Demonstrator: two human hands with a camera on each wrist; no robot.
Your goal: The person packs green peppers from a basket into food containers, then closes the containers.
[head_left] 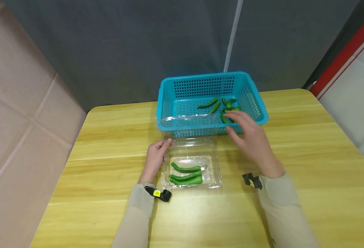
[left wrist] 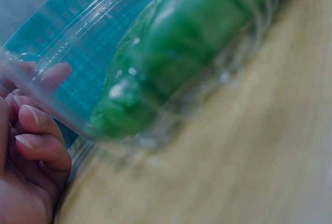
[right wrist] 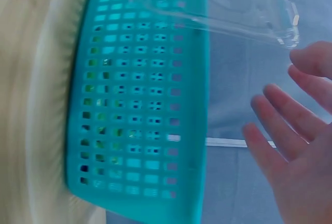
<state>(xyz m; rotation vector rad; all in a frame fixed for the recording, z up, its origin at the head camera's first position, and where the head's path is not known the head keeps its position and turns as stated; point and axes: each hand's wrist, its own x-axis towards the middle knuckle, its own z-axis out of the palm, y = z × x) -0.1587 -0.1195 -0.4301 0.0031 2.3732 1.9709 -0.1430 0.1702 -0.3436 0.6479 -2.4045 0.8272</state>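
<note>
Three green peppers point(head_left: 185, 177) are lying side by side in my clear plastic container point(head_left: 213, 151), crosswise, thin curved ends to the left — the lower two snug together, the top one just a bit apart. Got my left hand point(head_left: 155, 155) pinching the container's left side near the hinge, thumb on top. Its clear lid point(head_left: 188, 122) is tipped up in front of the blue basket point(head_left: 203, 75); can't tell if they're actually touching. More green peppers point(head_left: 215, 107) are inside that basket, mostly toward its right half. My right hand point(head_left: 250, 137) is over the basket's front rim on the right, thumb and fingers apart, nothing in them — from the head view the fingertips overlap the peppers, but the right wrist view has them clear of the basket. Everything's on a yellow wood-grain table point(head_left: 117, 137), dark grey curtain point(head_left: 123, 44) behind.
</note>
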